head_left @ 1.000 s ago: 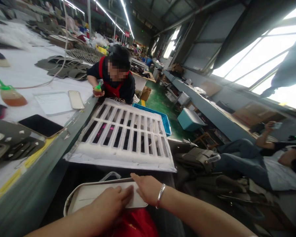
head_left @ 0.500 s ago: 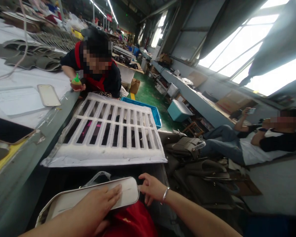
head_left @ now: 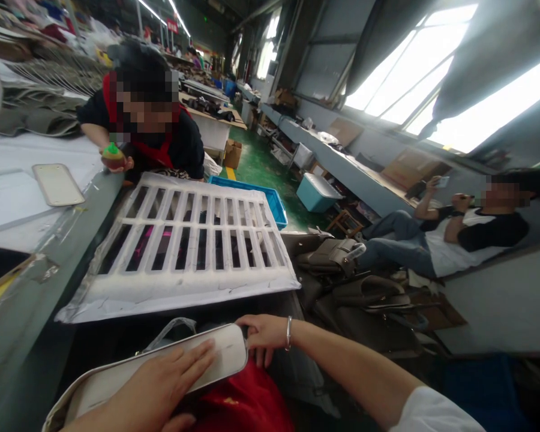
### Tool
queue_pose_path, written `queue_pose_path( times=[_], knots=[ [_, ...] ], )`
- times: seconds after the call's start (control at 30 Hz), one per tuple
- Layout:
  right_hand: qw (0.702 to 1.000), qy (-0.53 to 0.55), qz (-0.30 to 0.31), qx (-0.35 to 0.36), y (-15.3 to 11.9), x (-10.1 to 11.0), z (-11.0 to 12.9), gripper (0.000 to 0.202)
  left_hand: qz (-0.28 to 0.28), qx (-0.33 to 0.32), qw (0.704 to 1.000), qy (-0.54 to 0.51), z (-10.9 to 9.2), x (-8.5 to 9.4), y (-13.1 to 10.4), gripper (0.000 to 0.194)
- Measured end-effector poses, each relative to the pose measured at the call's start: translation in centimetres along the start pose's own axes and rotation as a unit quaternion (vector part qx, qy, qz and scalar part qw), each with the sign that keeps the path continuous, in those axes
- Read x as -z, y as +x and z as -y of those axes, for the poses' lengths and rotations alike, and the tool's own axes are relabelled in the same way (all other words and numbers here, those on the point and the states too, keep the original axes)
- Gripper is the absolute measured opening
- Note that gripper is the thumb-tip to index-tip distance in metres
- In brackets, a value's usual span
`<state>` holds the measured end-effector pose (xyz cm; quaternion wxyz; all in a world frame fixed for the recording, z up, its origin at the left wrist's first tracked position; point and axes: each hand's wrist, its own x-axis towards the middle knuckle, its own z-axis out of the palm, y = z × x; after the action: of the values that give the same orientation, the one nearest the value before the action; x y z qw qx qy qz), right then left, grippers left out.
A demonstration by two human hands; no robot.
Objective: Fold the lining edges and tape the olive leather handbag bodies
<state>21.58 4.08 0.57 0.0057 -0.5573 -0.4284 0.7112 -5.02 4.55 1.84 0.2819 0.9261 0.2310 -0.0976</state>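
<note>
A handbag lies across my lap with its cream, round-ended base panel (head_left: 231, 350) facing up and a thin rim around it. My left hand (head_left: 173, 375) rests flat on this panel, fingers stretched out toward its right end. At that end, my right hand (head_left: 264, 335), with a silver bangle at the wrist, has its bent fingers against the rim. Part of the right fingers is hidden. Behind the bag, a loop wrapped in clear plastic (head_left: 173, 327) sticks up. Red cloth (head_left: 252, 399) shows beneath the panel.
A white slatted rack (head_left: 175, 288) stands just ahead. Beyond it, a co-worker (head_left: 146, 120) holds a bottle with a green cap (head_left: 112, 155). On the left table lies a cream panel (head_left: 58, 185). Brown bags (head_left: 337, 258) are piled right, near a seated person (head_left: 450, 240).
My right hand has moved left onto the end of the panel, its fingers now bent at the rim. My left hand stays flat. The whole view has shifted slightly.
</note>
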Motion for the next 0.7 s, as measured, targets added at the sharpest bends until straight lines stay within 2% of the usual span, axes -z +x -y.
queue_pose_path(
  times=[0.1,0.2,0.4,0.47,0.57,0.7],
  knots=[
    [1.0,-0.007,0.015,0.005,0.2,0.2,-0.2,0.061,0.017,0.005,1.0,0.006,-0.2,0.5,0.0,0.074],
    [0.999,0.0,0.043,0.003,0.3,0.3,-0.2,0.05,0.02,-0.003,1.0,0.008,-0.1,0.6,-0.2,0.073],
    [0.998,-0.046,0.039,0.009,1.1,0.1,-0.4,0.045,0.022,-0.009,1.0,0.007,-0.1,0.3,0.0,0.074],
    [0.993,-0.115,0.017,0.022,0.9,-0.2,-0.1,0.041,0.021,0.002,1.0,0.007,-0.5,0.5,0.2,0.077],
    [0.967,-0.232,-0.058,0.086,-0.2,-0.6,0.7,0.032,0.032,0.01,0.999,0.006,-1.0,1.1,0.6,0.076],
    [0.944,-0.26,-0.127,0.16,-1.7,-1.0,1.2,0.039,0.042,0.0,0.999,0.009,-1.3,1.4,0.9,0.072]
  ],
)
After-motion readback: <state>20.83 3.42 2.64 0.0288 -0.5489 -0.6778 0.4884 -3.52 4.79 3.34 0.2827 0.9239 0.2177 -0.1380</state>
